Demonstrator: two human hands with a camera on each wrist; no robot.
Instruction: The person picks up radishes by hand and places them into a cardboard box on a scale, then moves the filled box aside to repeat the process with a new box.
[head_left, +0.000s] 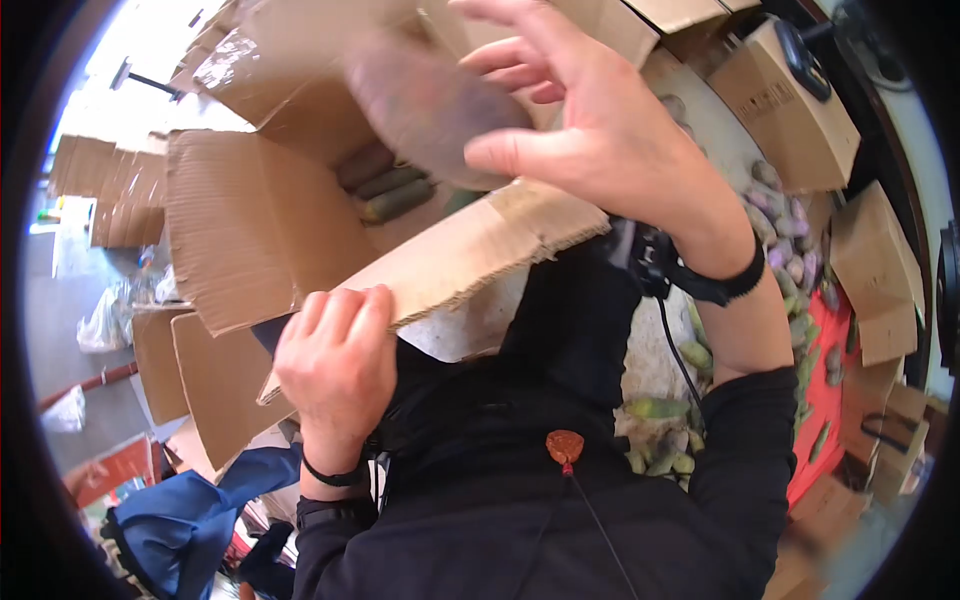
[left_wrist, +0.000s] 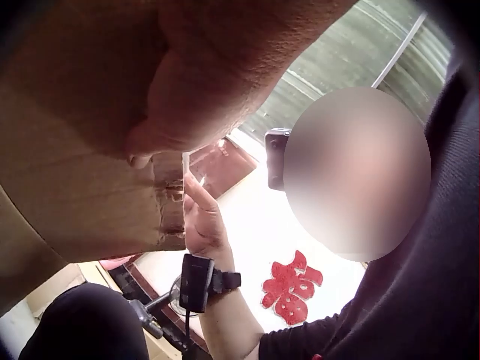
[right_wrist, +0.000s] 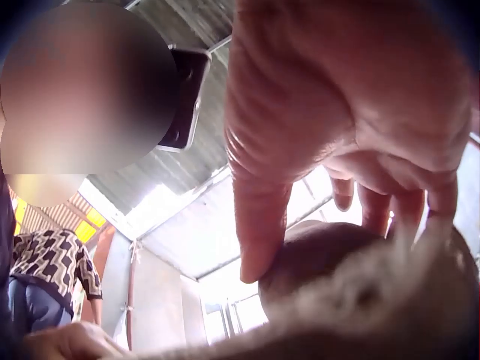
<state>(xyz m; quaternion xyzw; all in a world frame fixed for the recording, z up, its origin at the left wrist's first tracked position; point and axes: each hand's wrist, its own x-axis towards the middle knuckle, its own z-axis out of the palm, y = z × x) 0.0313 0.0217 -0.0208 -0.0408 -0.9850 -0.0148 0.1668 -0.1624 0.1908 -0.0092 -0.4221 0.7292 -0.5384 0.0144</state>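
Observation:
My left hand (head_left: 335, 350) grips the near flap (head_left: 470, 245) of a cardboard box, fingers curled over its torn edge. The left wrist view shows that thumb pressed against the cardboard (left_wrist: 82, 202). Above the box opening is a large purplish-brown oblong vegetable (head_left: 425, 105), blurred in the head view. My right hand (head_left: 600, 130) is beside it with fingers spread and the thumb tip overlapping its lower end. From the right wrist, the vegetable (right_wrist: 319, 255) appears below the palm, between thumb and fingers. Several long dark-green vegetables (head_left: 390, 195) lie inside the box.
Another box flap (head_left: 235, 220) stands out on the left. Green and purple vegetables (head_left: 785, 235) lie on the floor at right, partly on red sheeting (head_left: 825, 400). More cardboard boxes (head_left: 790, 105) stand at the upper right. Blue cloth (head_left: 185, 520) lies lower left. Another person (right_wrist: 52, 277) stands in the background.

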